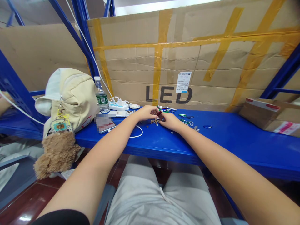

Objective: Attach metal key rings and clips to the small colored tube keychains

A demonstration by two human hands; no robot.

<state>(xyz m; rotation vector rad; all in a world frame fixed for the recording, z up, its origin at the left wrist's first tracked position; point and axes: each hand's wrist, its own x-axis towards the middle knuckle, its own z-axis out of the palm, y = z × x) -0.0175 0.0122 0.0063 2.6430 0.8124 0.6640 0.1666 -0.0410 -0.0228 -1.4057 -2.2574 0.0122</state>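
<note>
Blue table (234,137) in front of me, my left hand (148,113) and right hand (170,121) nearly meeting over it, fingers curled nearly closed, both pinching a dark red piece (159,113). A green clip (184,122) sits just past my right hand, tiny brassy bits (154,121) between my hands. Looks like fingertip fiddling; next move probably needs a steady pinch.

A tall brown cardboard panel (131,73), crossed with yellow tape (164,28) and printed "LED", stands behind the blue worktop (225,147). At the left, a cream fabric bag (78,90) carries a fluffy brown plush charm (58,147); just beside the bag stands a clear plastic bottle with a green label (102,99), near a white power strip (118,107). A brown cardboard box (262,117) rests at the right.
</note>
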